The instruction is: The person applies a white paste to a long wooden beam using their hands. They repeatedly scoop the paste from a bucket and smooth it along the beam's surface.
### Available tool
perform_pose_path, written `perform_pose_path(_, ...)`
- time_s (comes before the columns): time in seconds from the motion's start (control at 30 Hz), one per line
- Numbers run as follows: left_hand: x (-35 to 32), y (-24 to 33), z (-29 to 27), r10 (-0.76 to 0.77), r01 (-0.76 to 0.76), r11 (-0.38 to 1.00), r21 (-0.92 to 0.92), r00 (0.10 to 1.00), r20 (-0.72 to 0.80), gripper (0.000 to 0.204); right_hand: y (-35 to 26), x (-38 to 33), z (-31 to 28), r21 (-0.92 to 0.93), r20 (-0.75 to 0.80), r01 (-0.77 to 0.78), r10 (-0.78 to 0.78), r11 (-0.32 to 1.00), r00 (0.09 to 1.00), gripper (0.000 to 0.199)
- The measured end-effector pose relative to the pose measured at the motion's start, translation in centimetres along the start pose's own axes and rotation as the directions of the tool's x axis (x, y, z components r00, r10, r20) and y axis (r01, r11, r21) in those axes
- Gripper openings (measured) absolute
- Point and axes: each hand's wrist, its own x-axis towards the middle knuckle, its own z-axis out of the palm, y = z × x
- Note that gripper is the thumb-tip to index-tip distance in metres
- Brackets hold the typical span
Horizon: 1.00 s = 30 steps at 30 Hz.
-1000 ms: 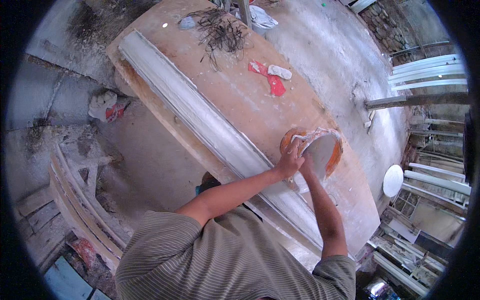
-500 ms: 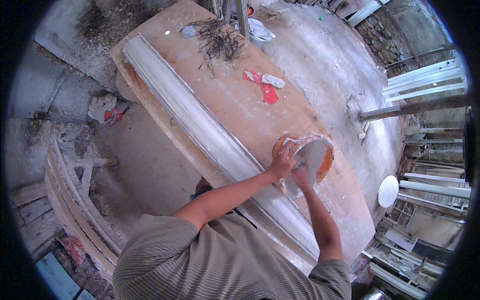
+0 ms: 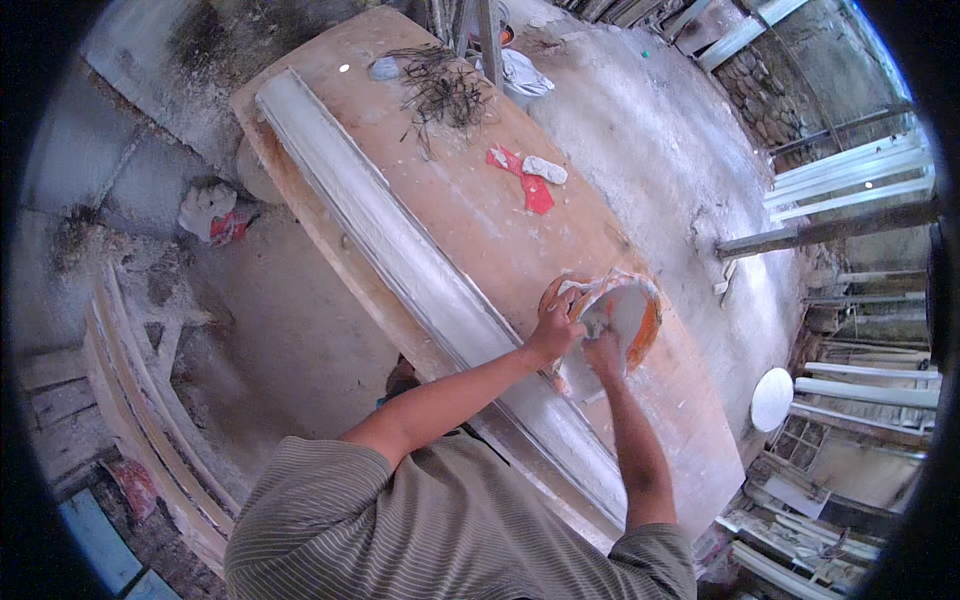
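Note:
My left hand (image 3: 557,330) is closed on the near left rim of an orange bowl (image 3: 647,340), whose edge is crusted with white plaster. Inside the bowl, my right hand (image 3: 604,353) is down at the wet grey-white mix (image 3: 628,310), its fingers curled. What those fingers hold, if anything, is hidden. The bowl is tilted on the tabletop, its mouth turned toward me. Between my body and the bowl runs a long trough-like moulding (image 3: 400,255) coated in white, passing under my left forearm.
On the wooden table (image 3: 470,215) lie a red cloth strip (image 3: 535,192), a whitish block (image 3: 545,170) and a tangle of dark fibres (image 3: 440,95). A white round disc (image 3: 772,400) is on the floor at right. Curved wooden pieces (image 3: 150,410) stand at left. A post (image 3: 490,45) rises behind the table.
My right hand has shifted slightly within the bowl. My left hand keeps its grip on the rim. The whole view has tilted a little.

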Motion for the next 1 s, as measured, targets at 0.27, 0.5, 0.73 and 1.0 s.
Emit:
perform_pose_path(0.27, -3.0, 5.0, 1.9, 0.086, -0.056, 0.976, -0.209, 0.986, 0.142, 0.060, 0.4, 0.9, 5.6, 0.850, -0.323, 0.098, -0.366, -0.517, 0.872, 0.049)
perform_pose_path(0.5, -8.3, 9.0, -2.6, -0.105, 0.103, 0.898, -0.427, 0.994, 0.019, 0.060, -10.0, -8.1, -3.6, 0.805, -0.014, -0.006, -0.029, -0.593, 0.999, 0.038)
perform_pose_path(0.73, -12.2, 12.4, -8.1, -0.132, 0.045, 0.832, -0.553, 0.984, -0.118, 0.059, -13.5, -11.5, -3.2, 0.970, -0.177, 0.195, -0.128, 0.145, 0.976, 0.028)
perform_pose_path(1.0, -12.7, 12.6, -16.5, -0.155, -0.002, 0.747, -0.665, 0.972, -0.176, 0.055, -20.6, -14.3, -4.2, 0.849, -0.035, 0.043, 0.025, -0.526, 0.999, 0.028)
